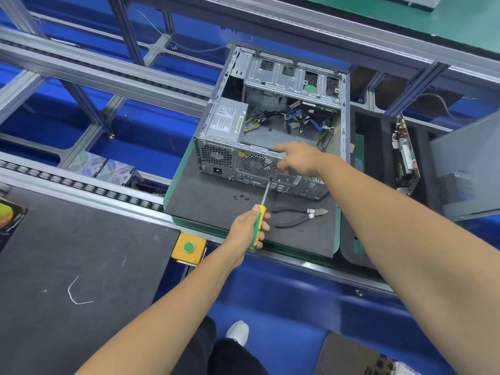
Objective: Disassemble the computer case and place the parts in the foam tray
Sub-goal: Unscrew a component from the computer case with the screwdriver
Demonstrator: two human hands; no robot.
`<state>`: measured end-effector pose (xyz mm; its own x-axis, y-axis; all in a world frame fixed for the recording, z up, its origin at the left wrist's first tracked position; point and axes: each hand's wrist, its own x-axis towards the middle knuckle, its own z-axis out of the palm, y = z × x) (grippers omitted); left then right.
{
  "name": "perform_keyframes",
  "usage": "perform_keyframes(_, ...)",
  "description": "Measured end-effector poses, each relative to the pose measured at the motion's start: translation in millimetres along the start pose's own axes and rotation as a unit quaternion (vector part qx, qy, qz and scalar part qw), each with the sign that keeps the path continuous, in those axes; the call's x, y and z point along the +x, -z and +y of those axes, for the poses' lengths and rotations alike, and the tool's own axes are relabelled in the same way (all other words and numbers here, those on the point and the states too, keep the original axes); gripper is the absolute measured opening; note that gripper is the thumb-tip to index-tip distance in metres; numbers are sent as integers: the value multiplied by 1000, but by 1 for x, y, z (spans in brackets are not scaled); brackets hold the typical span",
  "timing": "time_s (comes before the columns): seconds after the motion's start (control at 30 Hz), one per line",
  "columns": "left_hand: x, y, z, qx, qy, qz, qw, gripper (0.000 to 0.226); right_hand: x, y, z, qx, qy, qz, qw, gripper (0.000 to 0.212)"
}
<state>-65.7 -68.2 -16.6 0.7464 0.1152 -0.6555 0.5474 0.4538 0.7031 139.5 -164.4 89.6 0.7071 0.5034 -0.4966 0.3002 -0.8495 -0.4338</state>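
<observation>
— How many tools?
— Two: a screwdriver point(261, 212) gripped in the left hand point(249, 228), and side cutters point(300, 216) lying on the mat point(205, 201). Four loose screws point(240, 197).
— The computer case point(270, 125)?
— Open on the mat; the right hand point(297, 158) grips its rear edge. The power supply point(226, 119) label is unreadable.

Side panel point(470, 169) cut off by the right edge

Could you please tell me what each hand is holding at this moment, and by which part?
Left hand grips the screwdriver by its handle; right hand steadies the computer case at its rear top edge.
</observation>
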Motion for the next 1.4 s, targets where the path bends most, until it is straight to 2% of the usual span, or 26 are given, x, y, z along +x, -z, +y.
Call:
perform_keyframes(0.03,0,0,0,6,-15,12,1000,34,0,0,0,0,-1,0,1000,74)
perform_keyframes(0.13,0,3,-3,28,-56,40,997,42,1,-1,1,9,-5,2,1000,73)
perform_keyframes(0.23,3,12,-1,21,-76,63,995,32,1,-1,0,8,-5,0,1000,73)
perform_keyframes(0.33,3,15,3,9,-49,29,998,29,1,0,1,2,-2,-2,1000,73)
perform_keyframes(0.43,-1,10,2,-6,12,-31,999,46,1,0,0,1,-5,-2,1000,75)
perform_keyframes(0.53,0,7,2,-45,50,-44,997,49,2,-1,1,3,-8,-3,1000,76)
perform_keyframes(0.63,1,2,4,-16,8,-6,1000,35,2,-1,2,7,-8,0,1000,76)
perform_keyframes(0.77,4,2,4,-4,-55,37,998,38,1,1,1,-3,-5,-2,1000,75)
perform_keyframes(0.87,6,7,6,6,-47,15,999,31,0,1,1,-2,0,-7,1000,71)
perform_keyframes(0.93,4,5,8,11,-22,-5,1000,33,0,1,1,-8,9,-9,1000,66)
perform_keyframes(1.03,2,2,13,-14,3,-14,1000,37,-1,1,0,-8,10,-6,1000,69)
perform_keyframes(1.3,2,-1,13,6,-35,-3,999,28,2,0,2,-3,17,-5,1000,70)
perform_keyframes(1.4,3,-5,9,27,-60,-2,998,33,2,-1,1,-4,19,-6,1000,65)
